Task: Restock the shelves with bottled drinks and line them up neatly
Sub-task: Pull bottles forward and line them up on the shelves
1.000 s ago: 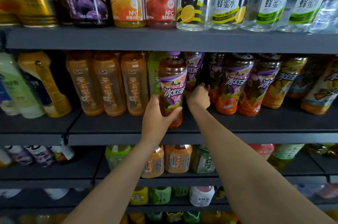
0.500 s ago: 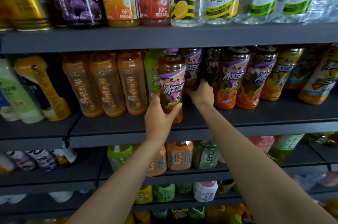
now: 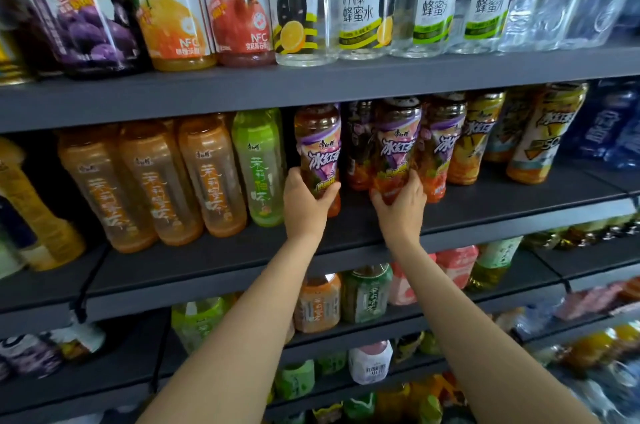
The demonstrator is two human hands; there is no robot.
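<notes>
Since a second ago: right hand (image 3: 400, 203) moved off the back-row bottle and now wrapped around the lower part of a front purple-labelled tea bottle (image 3: 398, 149), thumb on its left, fingers curled behind. Left hand (image 3: 308, 198) as before, gripping the base of the other purple-labelled iced tea bottle (image 3: 318, 153), thumb across the front label. Camera nearer and shifted left, with the upper shelf filling more of the view.

Both bottles upright on the middle shelf (image 3: 346, 236), amber tea showing above purple wrap labels with white characters and orange fruit print at the bottom. Left-held one just right of a green tea bottle (image 3: 259, 167), a dark gap between it and the right-held one. More purple-labelled bottles close beside and behind the right-held one; yellow-labelled bottles (image 3: 474, 143) further right.

Dark grey metal shelving in several tiers. Three orange tea bottles (image 3: 152, 181) in a row left of the green one. On the upper shelf (image 3: 311, 84), juice bottles with grape, orange and pomegranate pictures, then clear honey-water bottles (image 3: 360, 11). Lower tiers crowded with mixed small drinks, blurred toward the edges.
</notes>
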